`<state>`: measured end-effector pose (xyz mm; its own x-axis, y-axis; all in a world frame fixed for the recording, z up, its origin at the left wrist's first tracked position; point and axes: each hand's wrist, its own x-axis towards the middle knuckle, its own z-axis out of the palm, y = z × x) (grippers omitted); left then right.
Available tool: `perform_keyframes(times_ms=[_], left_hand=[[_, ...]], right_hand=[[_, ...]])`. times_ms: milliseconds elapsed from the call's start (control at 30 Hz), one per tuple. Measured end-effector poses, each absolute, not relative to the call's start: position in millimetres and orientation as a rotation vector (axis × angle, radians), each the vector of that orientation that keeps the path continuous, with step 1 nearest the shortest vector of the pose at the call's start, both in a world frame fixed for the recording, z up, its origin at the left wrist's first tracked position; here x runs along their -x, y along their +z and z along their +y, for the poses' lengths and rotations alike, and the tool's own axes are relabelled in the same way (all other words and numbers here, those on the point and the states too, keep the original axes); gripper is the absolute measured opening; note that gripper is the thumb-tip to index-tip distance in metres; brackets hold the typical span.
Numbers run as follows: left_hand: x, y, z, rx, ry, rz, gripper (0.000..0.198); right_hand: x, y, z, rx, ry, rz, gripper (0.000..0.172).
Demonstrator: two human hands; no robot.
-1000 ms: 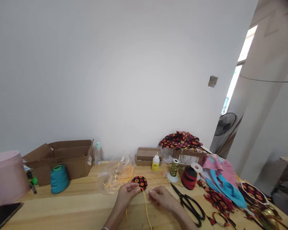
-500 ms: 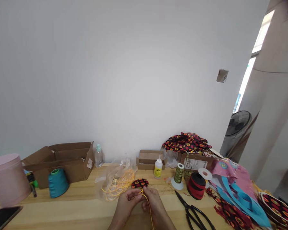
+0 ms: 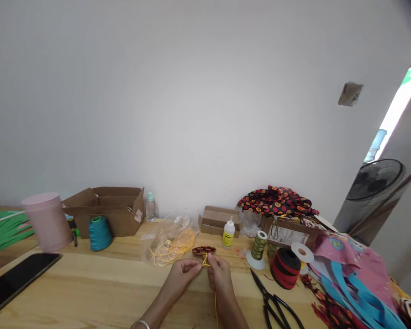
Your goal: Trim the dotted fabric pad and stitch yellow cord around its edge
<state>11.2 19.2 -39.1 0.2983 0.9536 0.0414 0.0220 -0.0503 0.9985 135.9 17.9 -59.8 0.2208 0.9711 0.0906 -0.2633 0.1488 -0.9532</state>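
Nearly straight toward the person, yellow cord [image 3: 216,305] from right hand [image 3: 221,277]

No text, number or brand can be read here. You can only note where print stands. The glue bottle [image 3: 228,234] bears a yellow label with dark print, too small to read. The right-hand cardboard box [image 3: 287,234] carries a white shipping label on its front wall, and its lines of print are blurred. The left-hand cardboard box [image 3: 104,211] carries a small white sticker near its right corner, which is illegible. The pink sheet [image 3: 344,253] shows a round blue-green emblem whose content you cannot make out. The patterned disc [image 3: 204,250] shows orange rounds on black, with no lettering you can read.
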Motion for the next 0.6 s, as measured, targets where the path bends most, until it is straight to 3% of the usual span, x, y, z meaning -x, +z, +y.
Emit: perform_keyframes(times_ms=[600], left_hand=[[-10,-29,11,-1.795,1.103,1.059,0.024]], right_hand=[[-140,-50,10,0.998,1.118,-0.989,0.027]])
